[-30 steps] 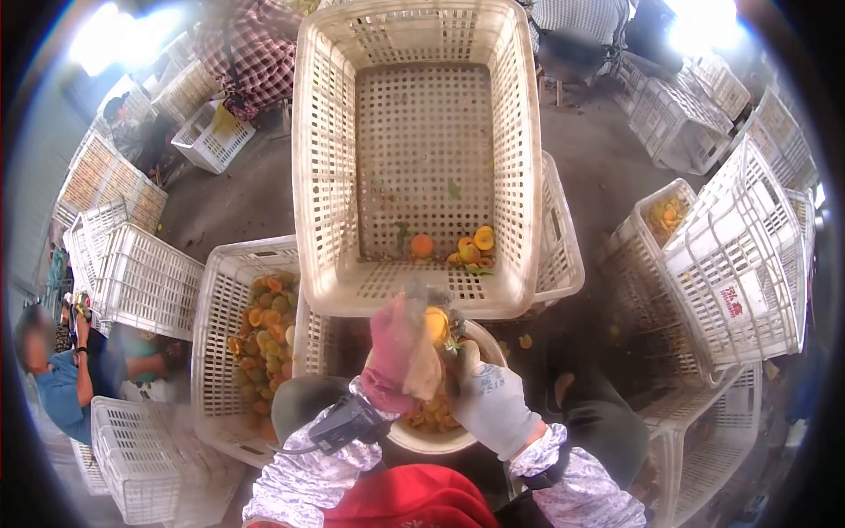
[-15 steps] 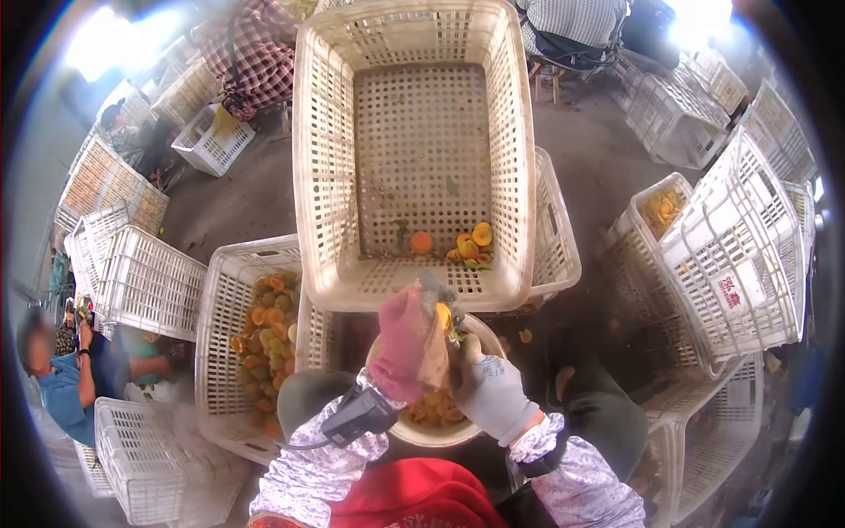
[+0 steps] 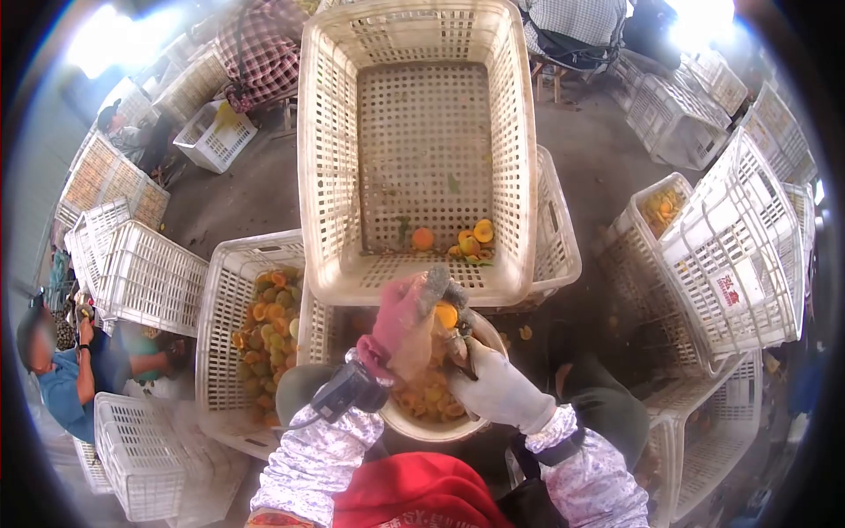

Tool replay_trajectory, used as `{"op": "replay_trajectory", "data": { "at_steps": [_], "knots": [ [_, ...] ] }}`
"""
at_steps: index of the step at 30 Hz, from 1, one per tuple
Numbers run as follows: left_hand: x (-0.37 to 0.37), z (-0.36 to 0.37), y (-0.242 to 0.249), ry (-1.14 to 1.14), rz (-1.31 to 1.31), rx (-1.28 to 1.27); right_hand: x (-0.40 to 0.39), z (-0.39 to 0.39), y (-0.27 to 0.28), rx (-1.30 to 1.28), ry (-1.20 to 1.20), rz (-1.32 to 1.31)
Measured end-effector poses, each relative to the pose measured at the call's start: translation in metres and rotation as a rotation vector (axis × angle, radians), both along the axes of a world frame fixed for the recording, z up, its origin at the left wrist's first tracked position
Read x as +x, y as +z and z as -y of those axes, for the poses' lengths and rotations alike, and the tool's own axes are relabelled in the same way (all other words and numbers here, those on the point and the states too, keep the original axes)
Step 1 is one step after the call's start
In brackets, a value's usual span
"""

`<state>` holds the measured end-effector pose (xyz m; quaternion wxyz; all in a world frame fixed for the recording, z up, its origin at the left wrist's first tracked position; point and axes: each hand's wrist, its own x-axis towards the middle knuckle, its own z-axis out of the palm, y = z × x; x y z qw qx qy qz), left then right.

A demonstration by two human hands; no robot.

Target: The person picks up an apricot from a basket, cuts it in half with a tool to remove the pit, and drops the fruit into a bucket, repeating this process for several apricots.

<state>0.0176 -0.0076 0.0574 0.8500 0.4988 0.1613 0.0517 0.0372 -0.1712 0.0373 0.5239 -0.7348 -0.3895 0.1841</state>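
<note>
My left hand (image 3: 409, 321), in a pink glove with dark, dirty fingertips, is closed on an orange apricot (image 3: 446, 313). My right hand (image 3: 502, 385), in a white glove, pinches a small dark tool (image 3: 459, 349) against the fruit's lower side; its exact kind I cannot tell. Both hands are over a round white bucket (image 3: 437, 434), which holds cut orange fruit pieces (image 3: 429, 401). Just beyond them a large white crate (image 3: 422, 286) tilts toward me. Several fruits (image 3: 469, 245) and a few bits of leaf lie at its near end.
At my left is a crate (image 3: 209, 352) of whole and cut fruit. Stacked white crates (image 3: 731, 255) rise on the right, with another fruit-filled crate (image 3: 662, 207) behind. A person in blue (image 3: 66, 387) sits far left; two people in checked clothing (image 3: 264, 48) (image 3: 576, 31) are beyond.
My hands have shifted slightly; the left is turned so more of the apricot's round orange face shows. My right hand is a little lower, with the tool now visible between its fingers.
</note>
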Motion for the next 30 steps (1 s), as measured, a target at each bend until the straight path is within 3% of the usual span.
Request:
{"op": "replay_trajectory", "data": {
  "at_steps": [2,3,5,7,9,11,12,14,18,20,22,23,24,25,26,27,28,29,30],
  "knots": [
    [0.0,-0.001,0.002,-0.024,0.046,-0.048,0.001,0.005,0.022,-0.03,0.052,-0.428],
    [-0.001,-0.002,0.001,-0.067,0.085,-0.087,0.005,0.007,0.03,-0.036,0.057,-0.43],
    [-0.002,-0.002,0.0,-0.112,0.118,-0.12,0.011,0.01,0.041,-0.22,0.169,-0.834],
    [0.0,0.001,-0.001,-0.085,0.139,-0.29,0.01,0.01,0.037,-0.219,0.183,-0.925],
    [0.0,-0.003,-0.001,-0.126,0.159,-0.211,0.008,0.01,0.027,-0.228,0.195,-1.017],
    [-0.002,-0.002,0.0,-0.165,0.178,-0.136,0.005,0.007,0.018,-0.128,0.23,-0.359],
    [-0.003,0.002,0.006,-0.123,0.108,-0.048,0.004,0.006,0.02,-0.126,0.228,-0.36],
    [-0.003,0.005,0.006,-0.091,0.033,0.041,0.001,0.004,0.032,-0.117,0.241,-0.823],
    [0.0,0.002,0.0,-0.173,0.207,-0.058,-0.001,0.005,0.031,-0.1,0.227,-1.042],
    [-0.001,0.003,-0.001,-0.192,0.244,-0.113,0.005,0.011,0.026,-0.043,0.319,-1.285],
    [-0.003,0.0,-0.001,-0.093,0.124,0.075,0.0,0.009,0.03,-0.059,0.329,-1.255],
    [-0.004,-0.004,-0.004,-0.017,0.091,0.395,-0.007,0.006,0.034,-0.101,0.252,-1.074],
    [-0.008,-0.013,-0.014,0.111,0.072,0.173,-0.011,0.006,0.037,-0.137,0.174,-0.895],
    [-0.015,-0.026,-0.021,0.232,0.049,-0.05,-0.012,0.007,0.041,-0.226,0.24,-0.863],
    [-0.025,-0.047,-0.015,0.242,0.07,0.145,-0.022,0.009,0.027,-0.41,0.252,-0.514],
    [-0.031,-0.063,-0.005,0.253,0.097,0.34,-0.039,0.012,-0.014,-0.33,0.247,-0.147],
    [-0.038,-0.056,0.019,0.475,0.131,0.184,-0.049,0.016,-0.046,-0.246,0.239,0.223],
    [-0.058,-0.093,0.004,0.469,0.199,0.189,-0.047,0.018,-0.04,-0.251,0.242,0.228],
    [-0.086,-0.121,0.0,0.591,0.137,1.175,-0.045,0.021,-0.029,-0.362,0.196,0.21]
  ]
}}
